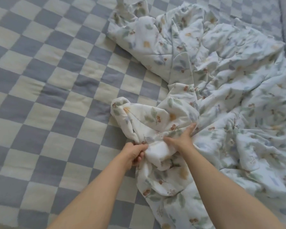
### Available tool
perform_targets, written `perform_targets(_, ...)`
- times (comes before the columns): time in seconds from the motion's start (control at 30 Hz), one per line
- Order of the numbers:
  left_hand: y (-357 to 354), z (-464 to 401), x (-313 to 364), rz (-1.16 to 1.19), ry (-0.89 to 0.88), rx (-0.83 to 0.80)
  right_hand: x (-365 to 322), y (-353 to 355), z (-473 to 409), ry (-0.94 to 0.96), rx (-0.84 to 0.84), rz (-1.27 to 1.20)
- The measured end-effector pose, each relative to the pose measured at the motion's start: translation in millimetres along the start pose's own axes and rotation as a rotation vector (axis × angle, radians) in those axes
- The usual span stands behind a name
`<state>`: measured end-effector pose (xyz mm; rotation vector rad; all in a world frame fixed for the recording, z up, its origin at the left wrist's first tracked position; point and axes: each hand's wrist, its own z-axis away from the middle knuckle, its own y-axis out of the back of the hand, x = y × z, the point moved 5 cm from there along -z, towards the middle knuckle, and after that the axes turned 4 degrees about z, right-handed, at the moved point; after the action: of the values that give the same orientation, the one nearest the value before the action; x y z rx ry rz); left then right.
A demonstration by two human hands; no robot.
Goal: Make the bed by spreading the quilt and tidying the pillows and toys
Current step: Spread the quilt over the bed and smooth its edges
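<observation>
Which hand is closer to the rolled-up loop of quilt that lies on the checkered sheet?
Left. The left hand grips the quilt just below the rolled loop; the right hand grips a fold farther right.

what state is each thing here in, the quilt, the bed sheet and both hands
floral quilt: crumpled in a heap on the right side of the bed, not spread, its near end bunched up
checkered sheet: lying flat with light creases, uncovered on the left
left hand: fingers curled, gripping a bunched fold of the quilt
right hand: gripping the quilt beside it, fingers dug into the fabric
</observation>
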<state>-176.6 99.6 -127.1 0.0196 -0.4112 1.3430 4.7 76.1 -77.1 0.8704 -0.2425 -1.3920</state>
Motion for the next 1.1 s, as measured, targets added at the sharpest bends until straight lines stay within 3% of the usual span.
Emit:
perform_targets(0.13,39.6,-1.9,62.7,-0.135,-0.34,0.219,-47.5,-6.9,-11.0,0.101,-0.161,0.266)
perform_targets(0.27,90.8,47.8,180.5,-0.211,-0.683,0.543,-169.0,-10.4,16.9,0.363,-0.282,-0.119)
perform_targets(0.37,122.0,113.3,283.7,-0.153,-1.062,0.728,-267.3,0.5,53.2,0.594,-0.243,-0.548)
perform_targets(0.43,127.0,159.1,337.4,-0.126,-1.294,0.644,-322.8,19.6,78.6,0.806,-0.196,-0.721)
perform_targets(0.5,124.7,189.8,376.2,-0.121,-1.417,0.39,-362.1,32.8,96.0,0.991,-0.268,-0.786)
perform_targets(0.57,121.1,199.4,386.6,-0.141,-1.386,0.279,-375.3,34.4,98.5,1.066,-0.265,-0.627)
perform_targets(0.7,121.1,143.9,314.7,-0.24,-1.008,0.408,-313.5,10.0,72.9,0.925,-0.058,-0.317)
perform_targets(0.8,123.1,76.0,225.0,-0.228,-0.673,0.383,-210.5,-28.3,60.1,0.725,-0.031,-0.049)
perform_targets(0.9,114.7,27.3,135.8,-0.219,-0.403,0.443,-94.4,-60.9,65.9,0.539,-0.033,0.025)
perform_targets(1.03,115.6,-1.0,58.1,-0.164,-0.158,0.716,32.7,-84.8,89.8,0.215,0.033,0.08)
perform_targets(1.1,97.7,-4.9,34.5,-0.07,-0.117,0.657,82.9,-89.6,104.7,0.112,0.074,0.225)
